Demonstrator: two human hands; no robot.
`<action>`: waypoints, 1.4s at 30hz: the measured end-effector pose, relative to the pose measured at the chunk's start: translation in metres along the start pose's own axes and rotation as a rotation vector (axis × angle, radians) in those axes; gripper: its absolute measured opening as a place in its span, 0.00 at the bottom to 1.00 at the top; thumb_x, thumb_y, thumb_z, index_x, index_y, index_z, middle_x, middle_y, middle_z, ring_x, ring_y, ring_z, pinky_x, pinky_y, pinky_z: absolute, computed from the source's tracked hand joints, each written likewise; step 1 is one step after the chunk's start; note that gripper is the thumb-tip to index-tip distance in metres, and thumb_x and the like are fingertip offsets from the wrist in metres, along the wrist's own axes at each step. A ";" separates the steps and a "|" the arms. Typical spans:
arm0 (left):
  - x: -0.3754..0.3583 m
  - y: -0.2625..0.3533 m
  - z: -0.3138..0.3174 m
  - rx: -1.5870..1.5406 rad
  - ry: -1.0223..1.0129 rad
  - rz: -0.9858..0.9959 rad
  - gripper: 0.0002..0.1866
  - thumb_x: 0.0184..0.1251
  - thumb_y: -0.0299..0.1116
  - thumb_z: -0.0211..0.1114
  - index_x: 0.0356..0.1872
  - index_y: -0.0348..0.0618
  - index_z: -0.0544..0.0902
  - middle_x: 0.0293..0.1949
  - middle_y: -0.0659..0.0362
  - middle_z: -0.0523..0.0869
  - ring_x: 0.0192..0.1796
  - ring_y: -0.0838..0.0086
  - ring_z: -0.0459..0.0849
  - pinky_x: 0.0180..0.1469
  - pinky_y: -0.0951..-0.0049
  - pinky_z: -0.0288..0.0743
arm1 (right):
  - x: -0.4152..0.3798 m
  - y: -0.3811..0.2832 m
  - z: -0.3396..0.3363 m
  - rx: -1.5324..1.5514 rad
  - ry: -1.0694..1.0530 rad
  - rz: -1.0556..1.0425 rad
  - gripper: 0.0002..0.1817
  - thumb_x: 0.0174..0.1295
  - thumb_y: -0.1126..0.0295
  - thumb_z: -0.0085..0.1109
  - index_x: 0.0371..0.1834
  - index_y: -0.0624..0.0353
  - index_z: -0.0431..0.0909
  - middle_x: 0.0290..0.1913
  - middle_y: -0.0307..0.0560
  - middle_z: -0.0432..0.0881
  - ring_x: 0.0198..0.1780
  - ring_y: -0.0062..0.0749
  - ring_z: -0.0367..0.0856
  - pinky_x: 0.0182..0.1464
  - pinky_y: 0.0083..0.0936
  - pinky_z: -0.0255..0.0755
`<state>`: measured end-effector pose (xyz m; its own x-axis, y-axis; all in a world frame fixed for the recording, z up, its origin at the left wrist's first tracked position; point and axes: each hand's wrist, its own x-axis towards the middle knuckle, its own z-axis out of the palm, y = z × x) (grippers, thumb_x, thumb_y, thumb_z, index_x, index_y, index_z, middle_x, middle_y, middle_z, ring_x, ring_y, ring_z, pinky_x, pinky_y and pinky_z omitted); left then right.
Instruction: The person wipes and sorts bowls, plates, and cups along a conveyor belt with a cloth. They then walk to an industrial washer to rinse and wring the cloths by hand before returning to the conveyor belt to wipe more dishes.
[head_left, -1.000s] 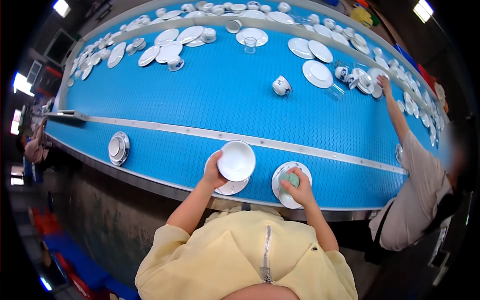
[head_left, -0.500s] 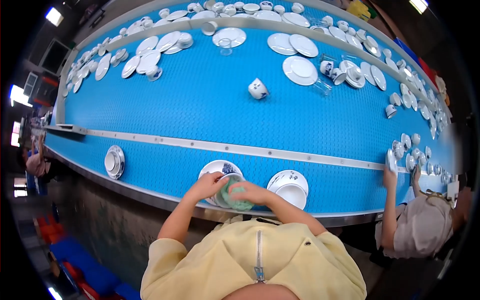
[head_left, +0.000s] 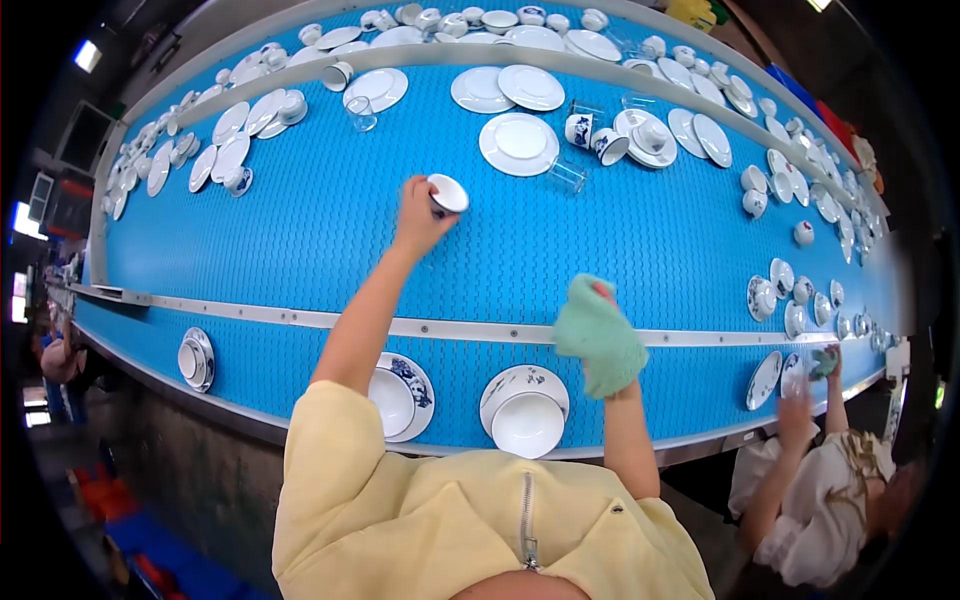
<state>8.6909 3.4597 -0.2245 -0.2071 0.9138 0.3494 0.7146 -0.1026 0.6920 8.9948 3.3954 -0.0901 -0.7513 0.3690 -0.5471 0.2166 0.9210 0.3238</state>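
My left hand reaches over the blue belt, its fingers wrapped round a white cup with a dark rim. A green cloth drapes over my right hand, which grips it above the metal rail; most of those fingers are hidden. Near my body, a white bowl rests on a patterned plate. Left of it, another bowl sits on a blue-patterned plate, partly behind my left forearm.
A metal rail divides the belt. Beyond are white plates, a glass and blue-patterned cups. At the left stands a plate with a bowl. At the right, a co-worker handles dishes.
My left hand has left the near bowl, reached forward and taken hold of the cup. My right hand has moved right with the cloth. Dishes on the belt have shifted left.
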 end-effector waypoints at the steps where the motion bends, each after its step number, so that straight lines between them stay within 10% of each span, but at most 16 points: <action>1: -0.011 0.018 0.001 0.014 -0.004 -0.005 0.36 0.35 0.30 0.76 0.49 0.43 0.65 0.60 0.44 0.61 0.60 0.49 0.65 0.55 0.58 0.69 | -0.010 0.002 0.018 0.492 0.457 0.276 0.06 0.50 0.66 0.56 0.21 0.55 0.78 0.30 0.44 0.80 0.36 0.41 0.79 0.42 0.26 0.72; 3: -0.051 0.066 0.009 -0.540 0.104 0.060 0.34 0.35 0.27 0.76 0.45 0.44 0.66 0.59 0.46 0.62 0.59 0.52 0.68 0.53 0.56 0.70 | -0.011 0.006 0.041 1.006 0.898 0.562 0.09 0.46 0.66 0.59 0.12 0.53 0.76 0.23 0.43 0.79 0.33 0.42 0.79 0.38 0.26 0.72; 5: -0.078 0.101 0.017 -0.699 -0.010 0.153 0.36 0.33 0.24 0.77 0.47 0.46 0.66 0.59 0.46 0.63 0.60 0.54 0.67 0.53 0.52 0.69 | 0.007 0.017 0.055 0.922 1.610 0.004 0.06 0.47 0.69 0.60 0.28 0.56 0.79 0.31 0.42 0.80 0.36 0.35 0.79 0.36 0.24 0.74; 6: -0.090 0.117 0.020 -0.572 -0.091 0.239 0.36 0.33 0.29 0.77 0.48 0.43 0.67 0.59 0.45 0.63 0.59 0.54 0.67 0.55 0.54 0.67 | 0.008 0.006 0.054 0.931 1.601 -0.002 0.06 0.47 0.69 0.60 0.28 0.56 0.79 0.31 0.42 0.80 0.36 0.35 0.79 0.36 0.24 0.74; 8: -0.111 0.159 0.025 -0.341 -0.148 0.361 0.38 0.35 0.38 0.76 0.51 0.40 0.67 0.58 0.43 0.65 0.58 0.54 0.68 0.57 0.57 0.63 | 0.010 -0.029 0.049 2.800 0.616 0.387 0.16 0.52 0.71 0.59 0.45 0.58 0.73 0.43 0.42 0.77 0.41 0.31 0.78 0.38 0.23 0.75; 9: -0.118 0.184 0.031 -0.229 -0.125 0.402 0.40 0.36 0.43 0.75 0.54 0.40 0.67 0.56 0.42 0.67 0.58 0.52 0.68 0.58 0.57 0.63 | 0.028 -0.045 0.072 2.888 0.510 0.299 0.25 0.55 0.71 0.58 0.56 0.59 0.63 0.51 0.43 0.72 0.45 0.30 0.77 0.41 0.26 0.76; 15: -0.162 0.250 0.076 -0.096 -0.288 -0.300 0.47 0.37 0.48 0.73 0.59 0.37 0.62 0.61 0.40 0.59 0.58 0.49 0.68 0.61 0.60 0.60 | 0.011 -0.048 0.153 2.020 0.735 0.343 0.14 0.51 0.72 0.58 0.41 0.57 0.70 0.40 0.43 0.77 0.39 0.30 0.79 0.33 0.28 0.74; 17: -0.169 0.253 0.089 -0.246 -0.426 -0.422 0.49 0.37 0.49 0.73 0.60 0.34 0.60 0.61 0.40 0.60 0.59 0.49 0.67 0.60 0.61 0.61 | -0.019 -0.008 0.137 0.928 0.882 -0.069 0.11 0.44 0.72 0.56 0.33 0.56 0.69 0.31 0.43 0.76 0.31 0.37 0.78 0.29 0.31 0.71; 24: -0.177 0.315 0.109 -0.226 -0.060 -0.359 0.47 0.42 0.46 0.72 0.59 0.33 0.57 0.54 0.43 0.69 0.54 0.51 0.71 0.54 0.62 0.66 | -0.051 0.011 0.149 0.923 0.761 -0.141 0.09 0.49 0.69 0.53 0.34 0.54 0.70 0.31 0.43 0.76 0.32 0.36 0.78 0.30 0.30 0.72; 26: -0.162 0.324 0.107 -0.015 0.331 0.001 0.29 0.51 0.37 0.66 0.52 0.37 0.66 0.43 0.49 0.75 0.46 0.61 0.75 0.48 0.64 0.69 | -0.040 -0.041 0.148 2.567 0.575 0.164 0.11 0.56 0.64 0.53 0.40 0.57 0.72 0.36 0.41 0.78 0.35 0.28 0.79 0.33 0.27 0.75; 28: -0.168 0.307 0.097 -0.305 0.283 -0.390 0.19 0.57 0.30 0.60 0.49 0.38 0.70 0.41 0.53 0.76 0.44 0.68 0.75 0.47 0.67 0.70 | -0.060 -0.037 0.123 3.004 -0.018 -0.007 0.15 0.60 0.62 0.53 0.44 0.61 0.73 0.39 0.43 0.78 0.38 0.24 0.77 0.36 0.24 0.76; 32: -0.219 0.258 0.047 -0.389 0.896 -0.733 0.19 0.70 0.42 0.40 0.44 0.37 0.73 0.42 0.54 0.77 0.44 0.69 0.77 0.47 0.69 0.71 | -0.084 -0.004 0.167 2.862 -0.203 -0.238 0.14 0.60 0.64 0.51 0.42 0.63 0.73 0.39 0.45 0.78 0.38 0.26 0.78 0.35 0.24 0.76; 35: -0.258 0.218 0.028 -0.062 0.855 -0.712 0.18 0.68 0.37 0.49 0.52 0.34 0.69 0.49 0.52 0.74 0.53 0.66 0.72 0.55 0.67 0.65 | -0.080 0.023 0.249 2.799 -0.291 -0.198 0.11 0.61 0.66 0.49 0.37 0.64 0.74 0.32 0.48 0.78 0.28 0.29 0.78 0.25 0.23 0.75; 38: -0.192 0.249 0.054 0.540 0.694 -0.375 0.24 0.62 0.35 0.58 0.55 0.34 0.66 0.54 0.48 0.70 0.58 0.60 0.67 0.60 0.64 0.59 | -0.096 0.036 0.291 2.833 0.183 -0.532 0.11 0.60 0.67 0.48 0.31 0.65 0.75 0.23 0.50 0.77 0.14 0.32 0.73 0.10 0.24 0.68; 41: -0.083 0.245 0.109 0.134 0.348 -0.192 0.34 0.50 0.39 0.68 0.58 0.37 0.64 0.60 0.46 0.63 0.63 0.53 0.60 0.63 0.57 0.54 | -0.102 0.035 0.353 3.147 0.533 -0.756 0.16 0.62 0.63 0.44 0.25 0.64 0.74 0.25 0.52 0.77 0.24 0.39 0.76 0.23 0.28 0.72; 42: -0.043 0.248 0.129 0.129 0.217 -0.145 0.38 0.46 0.41 0.70 0.59 0.39 0.63 0.61 0.44 0.60 0.63 0.50 0.59 0.63 0.56 0.55 | -0.165 0.072 0.252 3.186 0.389 0.061 0.25 0.63 0.52 0.38 0.29 0.65 0.73 0.27 0.54 0.76 0.23 0.40 0.75 0.19 0.29 0.71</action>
<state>8.9637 3.4461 -0.1492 -0.4414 0.8082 0.3898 0.7434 0.0861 0.6633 9.2909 3.4325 -0.1710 -0.6484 0.5837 -0.4888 -0.4306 -0.8106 -0.3968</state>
